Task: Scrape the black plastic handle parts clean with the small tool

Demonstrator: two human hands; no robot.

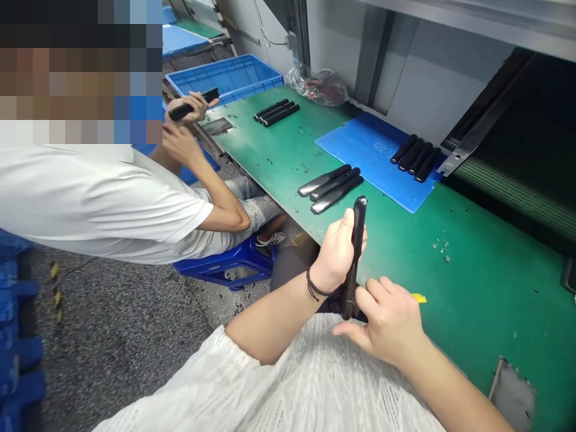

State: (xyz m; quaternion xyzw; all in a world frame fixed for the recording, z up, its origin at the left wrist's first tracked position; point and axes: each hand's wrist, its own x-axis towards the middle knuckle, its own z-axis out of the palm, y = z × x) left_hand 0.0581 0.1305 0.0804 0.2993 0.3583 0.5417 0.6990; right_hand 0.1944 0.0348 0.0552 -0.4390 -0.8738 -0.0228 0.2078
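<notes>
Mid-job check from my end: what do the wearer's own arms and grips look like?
The left grip and right grip are both gloveless. A thin, dark cord bracelet circles the left wrist. A white, openwork knit sleeve covers the upper left arm; the right forearm shows no bracelet or sleeve.

Black elongated pieces, twelve: three at centre, three at upper centre, four at upper right, one in the left hand at lower centre, one in another person's hand at upper left. Blue mat, one, upper right. Open blue crate, one, upper left. Clear plastic bag, one, upper centre. Blue stool, one, left of centre.
</notes>
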